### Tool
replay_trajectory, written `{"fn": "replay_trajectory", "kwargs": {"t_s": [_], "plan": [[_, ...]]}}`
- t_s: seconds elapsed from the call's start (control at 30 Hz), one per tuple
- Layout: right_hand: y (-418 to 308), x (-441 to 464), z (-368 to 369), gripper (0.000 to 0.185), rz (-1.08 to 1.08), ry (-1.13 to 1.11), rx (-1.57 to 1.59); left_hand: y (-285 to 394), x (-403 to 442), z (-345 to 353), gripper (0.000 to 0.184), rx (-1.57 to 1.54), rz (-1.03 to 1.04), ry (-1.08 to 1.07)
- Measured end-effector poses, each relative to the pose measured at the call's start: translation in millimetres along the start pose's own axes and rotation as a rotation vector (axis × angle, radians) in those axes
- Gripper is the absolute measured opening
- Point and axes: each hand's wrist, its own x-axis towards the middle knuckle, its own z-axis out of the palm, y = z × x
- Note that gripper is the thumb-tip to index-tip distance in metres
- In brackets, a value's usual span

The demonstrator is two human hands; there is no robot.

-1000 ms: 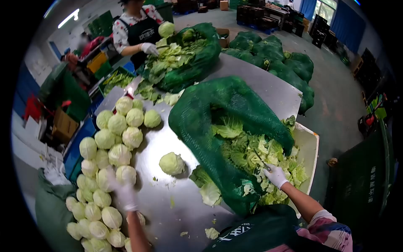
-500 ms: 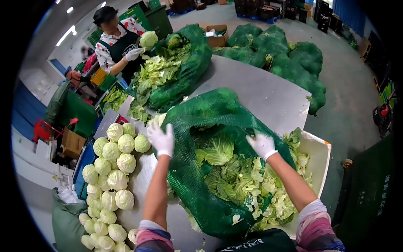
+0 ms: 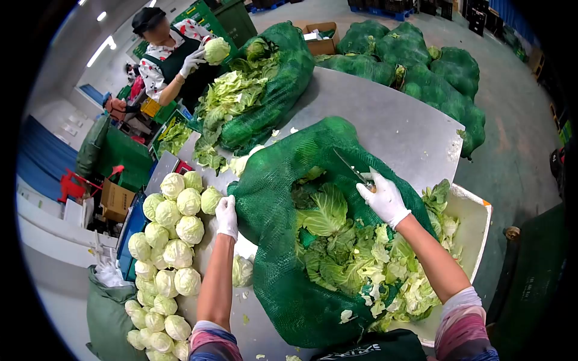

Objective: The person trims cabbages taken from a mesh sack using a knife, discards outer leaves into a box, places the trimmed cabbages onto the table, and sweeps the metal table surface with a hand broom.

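A green mesh bag (image 3: 283, 301) lies on the metal table, its mouth open over a heap of loose cabbage leaves (image 3: 343, 253). My left hand (image 3: 227, 218), in a white glove, is closed on the bag's left edge. Held in my gloved right hand (image 3: 385, 198) is a knife (image 3: 348, 163), its blade pointing up and left over the bag's opening. Trimmed cabbages (image 3: 178, 254) are piled left of my left hand. One more cabbage (image 3: 242, 272) sits between my left forearm and the bag, partly hidden.
Across the metal table (image 3: 385, 114), a co-worker (image 3: 174, 57) holds a cabbage (image 3: 217, 51) beside another mesh bag (image 3: 277, 90). A white bin (image 3: 475, 234) with leaves adjoins the table at right. Full mesh bags (image 3: 415, 60) stand on the floor behind.
My left hand has gone from spread fingers to closed on the bag's edge. The knife blade in my right hand has come into clear view. The whole view has shifted slightly.
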Motion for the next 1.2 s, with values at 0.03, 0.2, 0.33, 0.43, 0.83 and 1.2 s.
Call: {"fn": "replay_trajectory", "kwargs": {"t_s": [0.03, 0.2, 0.33, 0.43, 0.83, 1.2], "plan": [[-1, 1, -1, 0.042, -0.002, 0.002, -0.007, 1, -5, -1, 0.022, -0.169, -0.017, -0.011], [-3, 6, -12, 0.041, 0.034, 0.091, 0.027, 44, -35, 8, 0.03, -0.476, 0.0, -0.048], [-11, 14, -21, 0.045, 0.028, 0.149, 0.185, 174, -78, 15, 0.025, -0.717, 0.038, -0.156], [-13, 10, -26, 0.044, 0.08, 0.115, 0.19, 204, -75, 2, 0.023, -0.496, 0.153, -0.063], [2, -36, 13, 0.059, -0.04, -0.357, -0.387, -11, -22, -114, 0.027, 0.902, 0.298, 0.307], [12, -99, 6, 0.054, 0.0, -0.318, -0.008, 66, -175, 80, 0.023, 0.243, 0.397, -0.045]]}}
